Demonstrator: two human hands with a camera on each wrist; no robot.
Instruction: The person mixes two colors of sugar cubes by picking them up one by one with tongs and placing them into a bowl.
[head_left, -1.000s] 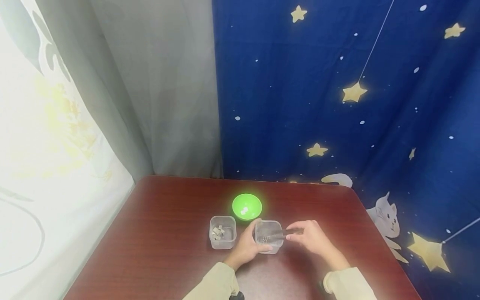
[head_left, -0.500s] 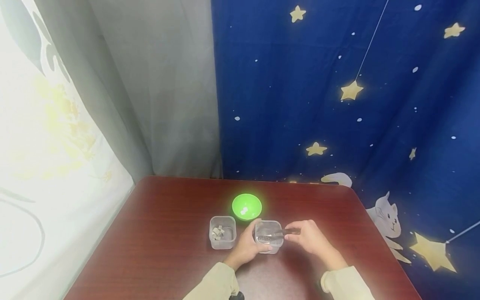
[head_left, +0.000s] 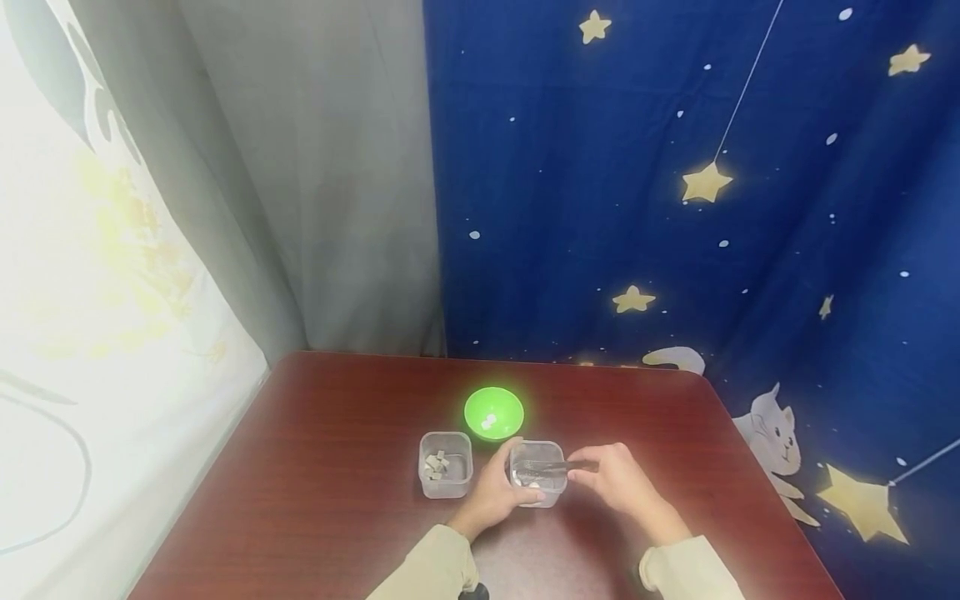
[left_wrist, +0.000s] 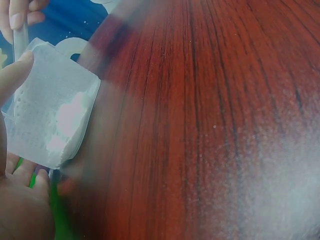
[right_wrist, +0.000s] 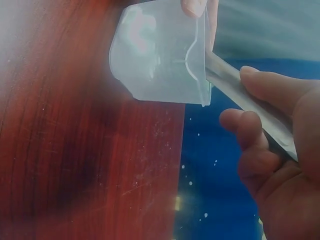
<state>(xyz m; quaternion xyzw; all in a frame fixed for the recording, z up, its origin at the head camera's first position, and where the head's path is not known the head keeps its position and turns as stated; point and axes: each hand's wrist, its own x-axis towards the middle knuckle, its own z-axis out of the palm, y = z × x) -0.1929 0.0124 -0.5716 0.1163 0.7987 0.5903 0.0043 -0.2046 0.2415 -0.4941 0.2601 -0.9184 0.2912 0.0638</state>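
Observation:
My left hand [head_left: 491,493] holds a clear square plastic tub [head_left: 551,498], fingers on its far left side and thumb on its near side. My right hand [head_left: 621,479] pinches a pair of metal tongs [right_wrist: 240,90] between thumb and fingers. Their perforated end reaches into the tub, and small holes show faintly through its wall in the left wrist view. A little white shows inside the tub near my left thumb; its shape is unclear. Behind the tub stands a green bowl [head_left: 510,406] with a few white pieces [head_left: 489,422] in it.
Left of my left hand, a second clear tub [head_left: 459,440] contains several pale blocks [head_left: 436,465]. Everything stands on a dark red wooden table [head_left: 337,433]. A blue starry curtain [head_left: 570,208] and a grey curtain [head_left: 337,183] hang behind it.
The tongs have shifted and turned inside the tub, their perforated end moving slightly up and away from the near side. My left hand and the tub have stayed in place.

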